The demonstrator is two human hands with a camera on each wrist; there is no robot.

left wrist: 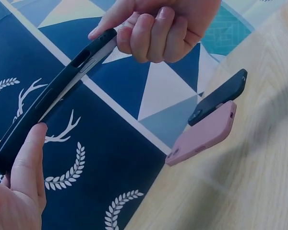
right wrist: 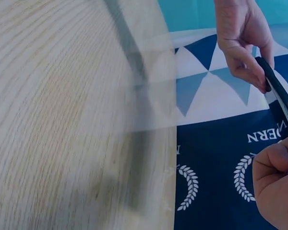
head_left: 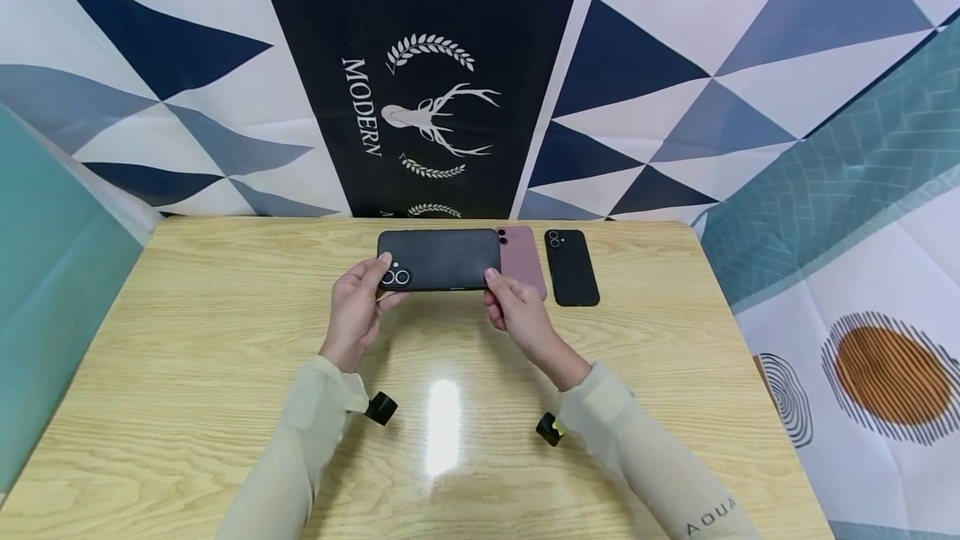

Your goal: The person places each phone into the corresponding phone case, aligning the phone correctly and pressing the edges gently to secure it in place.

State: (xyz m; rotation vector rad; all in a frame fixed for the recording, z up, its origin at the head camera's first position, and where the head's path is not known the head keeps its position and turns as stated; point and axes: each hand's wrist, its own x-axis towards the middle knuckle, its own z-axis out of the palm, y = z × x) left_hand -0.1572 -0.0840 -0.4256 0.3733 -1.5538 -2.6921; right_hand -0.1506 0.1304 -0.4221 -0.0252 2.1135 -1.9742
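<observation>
Both hands hold a smartphone in a black case [head_left: 442,259] sideways above the table, with the camera side uppermost. My left hand [head_left: 356,307] grips the end with the two camera rings, its thumb on the back of the case. At the other end, the right hand [head_left: 525,319] pinches the near corner between thumb and curled fingers. In the left wrist view the phone's light edge [left wrist: 89,66] shows below the case [left wrist: 43,96], and a gap slants between them along part of the side. The screen is hidden from the head view.
To the right on the wooden table [head_left: 225,407] lie a pink phone or case [head_left: 525,261], partly covered by the held phone in the head view, and a black one [head_left: 572,267]. A patterned cloth [head_left: 637,65] hangs behind the table's far edge.
</observation>
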